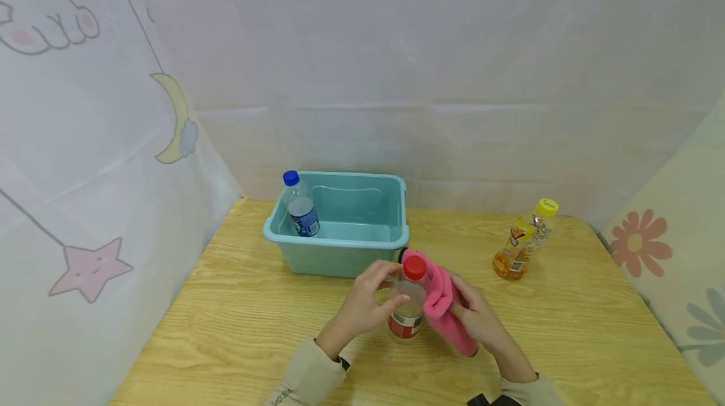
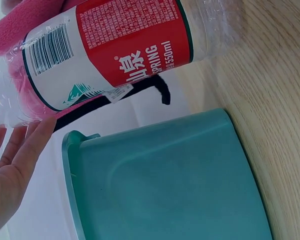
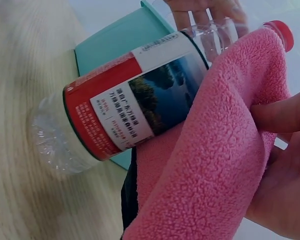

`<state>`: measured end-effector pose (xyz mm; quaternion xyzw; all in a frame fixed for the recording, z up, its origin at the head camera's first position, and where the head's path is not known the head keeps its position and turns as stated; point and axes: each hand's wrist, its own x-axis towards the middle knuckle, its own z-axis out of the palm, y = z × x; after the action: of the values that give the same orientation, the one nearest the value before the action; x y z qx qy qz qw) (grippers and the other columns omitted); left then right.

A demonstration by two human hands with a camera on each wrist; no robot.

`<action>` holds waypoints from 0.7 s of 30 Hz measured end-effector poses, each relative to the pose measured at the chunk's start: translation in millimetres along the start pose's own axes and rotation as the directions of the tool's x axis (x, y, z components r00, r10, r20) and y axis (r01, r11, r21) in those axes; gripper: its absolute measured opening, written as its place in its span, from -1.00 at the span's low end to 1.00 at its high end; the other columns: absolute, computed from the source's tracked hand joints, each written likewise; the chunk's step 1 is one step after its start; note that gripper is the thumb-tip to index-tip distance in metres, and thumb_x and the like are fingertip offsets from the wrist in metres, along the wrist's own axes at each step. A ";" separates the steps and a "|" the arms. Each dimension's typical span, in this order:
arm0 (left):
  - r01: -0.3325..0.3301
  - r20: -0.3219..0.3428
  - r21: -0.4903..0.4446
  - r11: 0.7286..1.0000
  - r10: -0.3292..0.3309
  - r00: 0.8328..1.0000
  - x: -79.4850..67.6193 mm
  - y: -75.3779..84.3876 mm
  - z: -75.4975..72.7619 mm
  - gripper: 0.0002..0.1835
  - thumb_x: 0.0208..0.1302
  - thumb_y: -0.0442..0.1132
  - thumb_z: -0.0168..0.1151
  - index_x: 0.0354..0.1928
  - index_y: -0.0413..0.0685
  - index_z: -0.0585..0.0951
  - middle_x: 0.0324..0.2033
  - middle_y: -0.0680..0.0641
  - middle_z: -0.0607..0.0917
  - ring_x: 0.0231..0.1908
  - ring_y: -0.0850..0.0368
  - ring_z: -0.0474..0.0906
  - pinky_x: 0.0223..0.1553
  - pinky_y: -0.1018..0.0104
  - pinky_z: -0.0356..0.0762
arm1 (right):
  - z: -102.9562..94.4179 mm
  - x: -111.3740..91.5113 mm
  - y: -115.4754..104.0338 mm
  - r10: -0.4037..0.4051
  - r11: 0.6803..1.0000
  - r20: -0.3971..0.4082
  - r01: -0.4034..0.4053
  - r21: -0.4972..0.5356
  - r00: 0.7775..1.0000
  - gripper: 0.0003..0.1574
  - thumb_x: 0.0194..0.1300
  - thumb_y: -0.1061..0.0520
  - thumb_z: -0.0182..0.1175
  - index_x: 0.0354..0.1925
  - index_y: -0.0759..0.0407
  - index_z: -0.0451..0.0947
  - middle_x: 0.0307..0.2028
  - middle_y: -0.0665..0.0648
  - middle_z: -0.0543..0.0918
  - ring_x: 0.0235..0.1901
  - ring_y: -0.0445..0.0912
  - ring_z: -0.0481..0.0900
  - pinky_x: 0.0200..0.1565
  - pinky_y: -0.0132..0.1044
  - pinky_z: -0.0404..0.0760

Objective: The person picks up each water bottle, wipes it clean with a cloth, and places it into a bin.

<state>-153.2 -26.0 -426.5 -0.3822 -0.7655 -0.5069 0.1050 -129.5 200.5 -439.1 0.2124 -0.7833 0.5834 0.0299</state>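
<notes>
A clear plastic bottle point(image 1: 406, 311) with a red cap and a red-and-white label stands upright on the table. My left hand point(image 1: 368, 296) holds its upper part from the left, thumb at the near side and fingers at the far side. In the left wrist view, fingertips meet the bottle's shoulder. Against the bottle's right side, my right hand point(image 1: 476, 311) grips a fluffy pink cloth point(image 3: 210, 145) with dark edging. The cloth covers part of the bottle's shoulder in the right wrist view.
A teal plastic bin point(image 1: 340, 258) stands just behind the hands. Inside at its left leans a blue-capped bottle point(image 1: 303, 208). Farther right on the wooden table point(image 1: 226, 324) is a yellow-capped bottle point(image 1: 521, 242) with orange contents. Printed fabric point(image 1: 340, 66) hangs behind and at the sides.
</notes>
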 end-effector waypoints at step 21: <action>0.019 0.002 -0.014 1.000 -0.019 1.000 0.0 -0.8 1.2 -0.55 0.14 -0.30 0.26 0.08 -0.22 0.42 -0.10 -0.15 0.50 -0.06 0.02 0.47 -0.12 0.22 0.56 | 3.3 -3.0 35.9 0.279 0.929 0.189 -0.314 0.195 0.942 -0.29 0.26 0.39 -0.11 0.34 0.43 -0.07 0.28 0.48 0.05 0.05 -0.47 0.22 0.02 -0.56 0.29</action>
<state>-153.5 -25.2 -427.6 -0.3759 -0.7658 -0.5127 0.0969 -139.2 206.5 -473.5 0.1389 -0.7361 0.6464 -0.1447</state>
